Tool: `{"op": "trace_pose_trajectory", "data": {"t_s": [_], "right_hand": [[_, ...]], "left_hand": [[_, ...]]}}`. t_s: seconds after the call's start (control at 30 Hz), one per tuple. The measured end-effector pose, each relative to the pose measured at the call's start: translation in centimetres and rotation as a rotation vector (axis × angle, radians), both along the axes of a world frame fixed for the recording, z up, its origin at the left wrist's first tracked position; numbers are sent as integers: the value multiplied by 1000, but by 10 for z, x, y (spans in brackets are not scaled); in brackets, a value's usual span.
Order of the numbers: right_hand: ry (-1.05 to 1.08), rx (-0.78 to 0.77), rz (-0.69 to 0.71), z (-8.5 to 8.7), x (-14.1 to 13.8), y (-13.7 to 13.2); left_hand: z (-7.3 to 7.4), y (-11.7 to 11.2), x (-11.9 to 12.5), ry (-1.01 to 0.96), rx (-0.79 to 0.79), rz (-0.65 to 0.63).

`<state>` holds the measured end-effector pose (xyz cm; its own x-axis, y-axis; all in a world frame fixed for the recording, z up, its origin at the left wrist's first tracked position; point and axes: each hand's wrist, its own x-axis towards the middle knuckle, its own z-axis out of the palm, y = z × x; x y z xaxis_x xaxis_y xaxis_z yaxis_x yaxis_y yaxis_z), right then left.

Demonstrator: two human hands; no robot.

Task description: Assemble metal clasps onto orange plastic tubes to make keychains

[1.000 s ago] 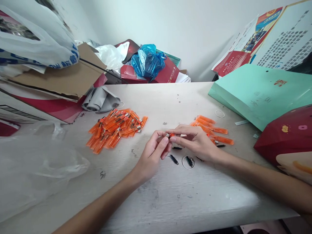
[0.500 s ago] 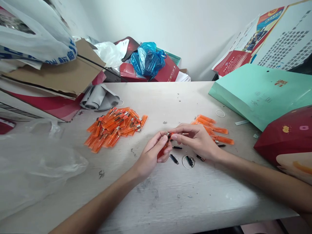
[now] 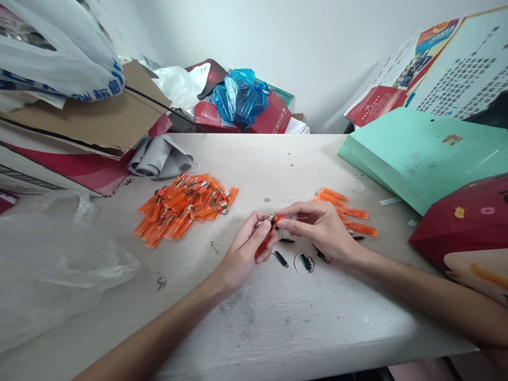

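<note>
The left hand point(image 3: 245, 253) curled closed around an orange lighter point(image 3: 265, 242); the right hand point(image 3: 317, 228) pinched its metal top point(image 3: 273, 218) — fingertips of both hands nearly touching.

White plastic bag point(image 3: 59, 58): you see blue printed characters along its lower edge, too distorted to read.
Mint-green paper bag point(image 3: 420, 159): you can make out a small red mark near its upper right, plus faint pale marks mid-panel; none legible.
Poster board point(image 3: 456, 69): rows of tiny grey squares and a red-and-blue header; you cannot read any lettering.
Red box point(image 3: 273, 119): a small pale print on its face, too small to read.
Dark red bag point(image 3: 464, 217): a yellow and a pink emblem, no words you can read.
Legible text overall: none.
</note>
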<state>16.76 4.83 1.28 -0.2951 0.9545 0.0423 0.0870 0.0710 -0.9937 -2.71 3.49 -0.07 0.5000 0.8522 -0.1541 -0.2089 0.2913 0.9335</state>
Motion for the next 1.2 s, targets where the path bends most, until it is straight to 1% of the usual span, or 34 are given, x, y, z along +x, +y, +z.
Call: {"op": "trace_pose_trajectory", "data": {"t_s": [0.1, 0.2, 0.27, 0.4, 0.63, 0.7, 0.8, 0.93, 1.0, 1.07, 1.13, 1.17, 1.2], "right_hand": [[31, -25, 42, 5, -1, -1], [35, -52, 43, 12, -1, 0], [19, -92, 40, 14, 1, 2], [-13, -180, 103, 16, 8, 7], [-27, -198, 93, 20, 9, 9], [-41, -189, 120, 18, 10, 11], [-27, -187, 169, 10, 13, 15], [113, -290, 200, -3, 16, 23], [146, -334, 241, -5, 16, 24], [147, -361, 292, -4, 15, 23], [48, -298, 309, 0, 14, 19], [-54, -215, 301, 3, 14, 17], [-182, -92, 287, 5, 14, 14]], "left_hand": [[-1, 0, 0, 14, 15, 1], [0, -1, 1, 33, 24, 24], [0, -1, 1, 37, 20, 32], [0, -1, 1, 41, 25, 16], [-2, -1, 3, 94, 80, 13], [-1, -2, 4, 106, 113, 10], [-1, -3, 4, 136, 151, 30], [-5, -4, 3, 188, 185, 64], [-6, -4, 2, 207, 201, 86], [-6, -4, 2, 216, 215, 103], [-4, -4, 2, 209, 222, 104], [-2, -4, 1, 194, 220, 95], [-1, -4, 1, 174, 211, 80]]}}
